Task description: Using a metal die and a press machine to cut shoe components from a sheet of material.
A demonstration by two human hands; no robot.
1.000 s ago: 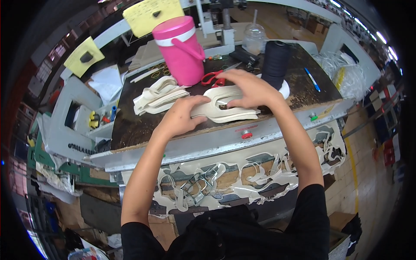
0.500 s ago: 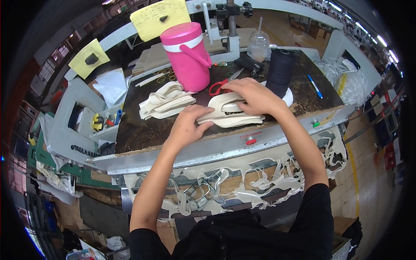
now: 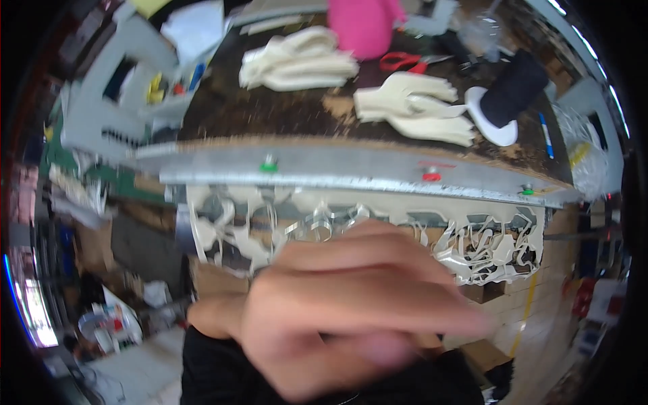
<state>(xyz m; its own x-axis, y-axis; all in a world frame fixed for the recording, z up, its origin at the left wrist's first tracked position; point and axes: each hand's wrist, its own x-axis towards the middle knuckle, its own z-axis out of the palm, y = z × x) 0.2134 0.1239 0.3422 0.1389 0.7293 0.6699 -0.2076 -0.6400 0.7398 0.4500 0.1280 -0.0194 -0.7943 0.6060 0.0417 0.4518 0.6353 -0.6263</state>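
Observation:
My left hand is raised close to the head camera, large and smeared by motion, fingers toward the right. Its fingers look bent, but whether they hold anything is not visible. My right hand is mostly hidden behind it; only some skin shows near the right sleeve. Beyond them, on the dark worktop, lie two stacks of cream curved cut pieces: a left stack and a right stack. Neither hand touches them. Red-handled scissors lie behind the right stack.
A pink jug stands at the back. At the right are a tilted black thread cone on a white base, a blue pen and clear plastic. Below the front edge, a ledge carries cream cut-out scrap and metal shapes.
Both hands have left the right stack and come back toward my body, the left one rising near the camera. The view has tilted down, and the stack now lies untouched.

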